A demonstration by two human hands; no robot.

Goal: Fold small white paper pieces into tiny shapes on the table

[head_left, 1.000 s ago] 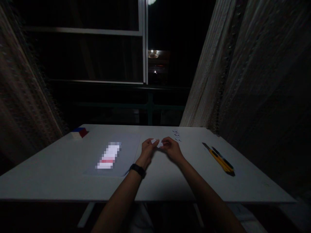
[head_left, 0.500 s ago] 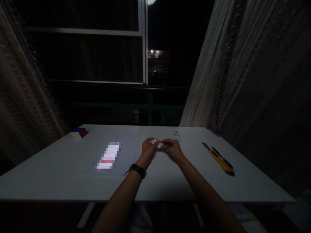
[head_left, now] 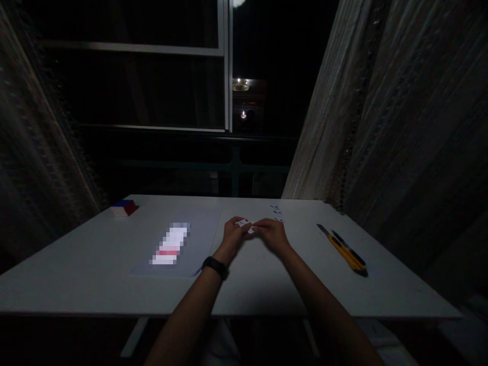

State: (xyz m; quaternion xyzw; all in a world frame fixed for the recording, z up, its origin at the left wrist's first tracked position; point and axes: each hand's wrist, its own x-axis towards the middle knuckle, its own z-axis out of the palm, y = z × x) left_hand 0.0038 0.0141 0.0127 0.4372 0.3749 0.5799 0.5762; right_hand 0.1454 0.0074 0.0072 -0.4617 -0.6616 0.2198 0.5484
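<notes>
A small piece of white paper (head_left: 243,223), with a fold or dark mark on it, is pinched between both hands above the middle of the table. My left hand (head_left: 232,234), with a black band on its wrist, is closed on the paper's left side. From the other side my right hand (head_left: 272,233) grips it, fingertips close to the left thumb. Just beyond the right hand lie several small white paper pieces (head_left: 275,208) with dark marks, in a short column. The fingers partly hide the held paper.
Left of my hands, a lit, blurred-out phone-like screen (head_left: 171,244) rests on white paper sheets (head_left: 204,223). A puzzle cube (head_left: 124,208) stands at the far left of the white table (head_left: 95,274). A yellow utility knife (head_left: 345,254) and a black pen (head_left: 348,246) lie to the right.
My right fingers have closed in on the paper, which has turned slightly between the hands. Nothing else on the table has moved.
</notes>
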